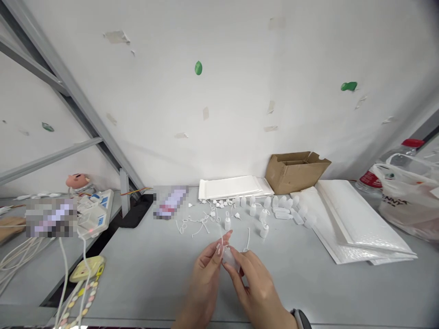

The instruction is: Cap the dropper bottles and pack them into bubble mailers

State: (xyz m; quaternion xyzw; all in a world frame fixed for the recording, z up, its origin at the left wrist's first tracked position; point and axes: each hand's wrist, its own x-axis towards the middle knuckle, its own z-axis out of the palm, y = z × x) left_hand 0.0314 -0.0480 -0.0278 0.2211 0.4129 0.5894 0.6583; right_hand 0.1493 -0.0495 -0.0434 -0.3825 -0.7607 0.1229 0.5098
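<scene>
My right hand (pixel 258 279) is closed around a small translucent white bottle (pixel 230 258), thumb and fingers on its sides. At the bottle's upper end my left hand (pixel 206 269) pinches a thin white cord (pixel 222 237), part of which sticks up above the fingertips. The fingers hide most of the bottle's neck. Just beyond the hands stand small capped white bottles (pixel 264 230), one of them (pixel 227 223) straight ahead. Loose white cords (pixel 202 225) lie to the left of these, and small white caps (pixel 222 203) are scattered behind. Several more translucent bottles (pixel 283 213) lie or stand at the right.
At the back are an open cardboard box (pixel 298 176) and flat white packs (pixel 229 187). White padded envelopes (pixel 363 224) and a plastic bag (pixel 408 196) lie to the right. A power strip (pixel 99 214), cables (pixel 61 269) and a beaded strap (pixel 89 297) are at left.
</scene>
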